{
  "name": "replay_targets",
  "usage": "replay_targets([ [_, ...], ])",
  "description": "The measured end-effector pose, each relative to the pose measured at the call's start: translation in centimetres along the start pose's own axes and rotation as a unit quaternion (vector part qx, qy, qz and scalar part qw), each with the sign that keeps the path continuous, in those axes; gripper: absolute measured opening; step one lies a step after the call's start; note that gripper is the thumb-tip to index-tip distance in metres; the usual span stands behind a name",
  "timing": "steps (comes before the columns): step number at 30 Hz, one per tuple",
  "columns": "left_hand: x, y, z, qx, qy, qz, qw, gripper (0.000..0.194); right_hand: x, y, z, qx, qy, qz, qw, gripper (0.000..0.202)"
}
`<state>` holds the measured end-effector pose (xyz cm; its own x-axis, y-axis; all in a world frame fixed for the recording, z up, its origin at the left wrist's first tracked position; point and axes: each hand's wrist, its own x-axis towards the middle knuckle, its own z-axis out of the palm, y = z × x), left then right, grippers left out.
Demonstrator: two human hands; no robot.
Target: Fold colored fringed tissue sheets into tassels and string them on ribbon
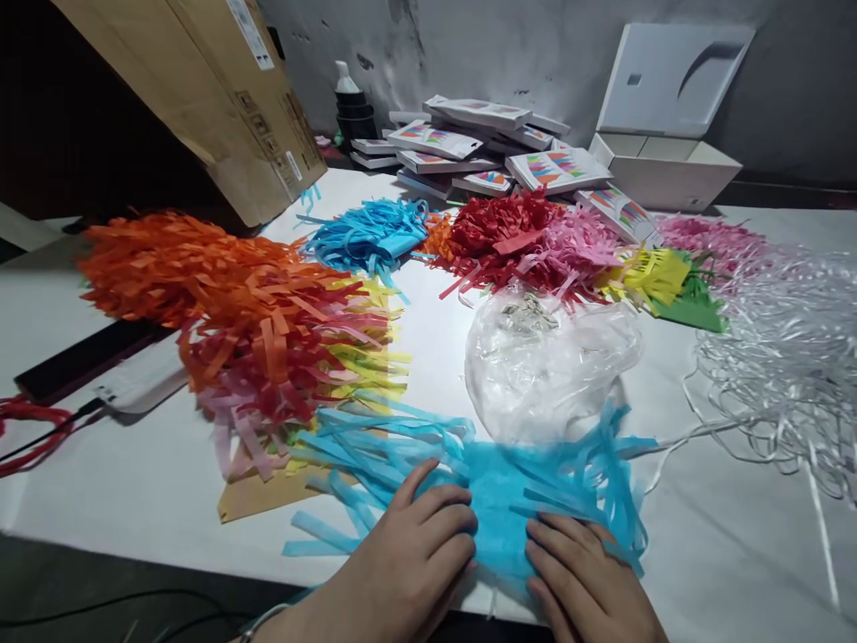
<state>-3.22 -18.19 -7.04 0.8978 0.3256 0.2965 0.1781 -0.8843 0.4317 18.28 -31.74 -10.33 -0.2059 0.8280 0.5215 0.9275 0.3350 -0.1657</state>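
A sheet of blue tissue paper [499,500] with fringed strips at both ends lies near the table's front edge. My left hand [425,545] rests on its left part, palm down with fingers apart. On the right part lies my right hand [582,572], its fingers stretched flat over the paper and some strips. Just behind the blue paper is a clear plastic bag [549,366] with small items inside. A large pile of orange fringed paper [220,277], with red, pink and yellow below it, sits to the left.
White string [790,348] lies tangled at the right. Along the back are blue [371,232], red [502,237] and pink fringes, stacked flat boxes [469,143] and an open white box [669,170]. A cardboard carton [247,107] and a black device [87,357] are left.
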Motion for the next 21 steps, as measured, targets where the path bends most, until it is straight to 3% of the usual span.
replay_targets([
  [6, 0.0, 0.1, -0.3, -0.001, -0.001, -0.006, 1.0, 0.008, 0.4, -0.2, -0.2, -0.035, -0.01, -0.05, 0.998, 0.024],
  [11, -0.4, 0.4, 0.9, 0.012, 0.003, -0.024, 1.0, 0.022, 0.6, -0.8, -0.1, 0.008, 0.035, 0.037, 0.999, 0.016],
  [13, -0.2, 0.6, 1.5, 0.032, 0.01, -0.034, 0.999, 0.018, 0.8, -0.9, -0.1, 0.023, 0.032, 0.062, 0.997, 0.013],
  [15, 0.1, 0.7, 2.0, 0.055, 0.015, -0.037, 0.998, 0.011, 1.0, -0.8, -0.2, 0.007, 0.016, 0.051, 0.999, 0.014],
  [19, 0.6, 0.4, 2.2, 0.054, 0.03, -0.028, 0.998, 0.018, 1.2, -0.3, 0.1, -0.009, -0.001, -0.018, 1.0, 0.032],
  [21, 0.7, -0.1, 1.9, 0.03, 0.023, -0.036, 0.999, 0.018, 1.4, -0.1, 0.2, 0.028, 0.003, 0.0, 1.0, 0.033],
])
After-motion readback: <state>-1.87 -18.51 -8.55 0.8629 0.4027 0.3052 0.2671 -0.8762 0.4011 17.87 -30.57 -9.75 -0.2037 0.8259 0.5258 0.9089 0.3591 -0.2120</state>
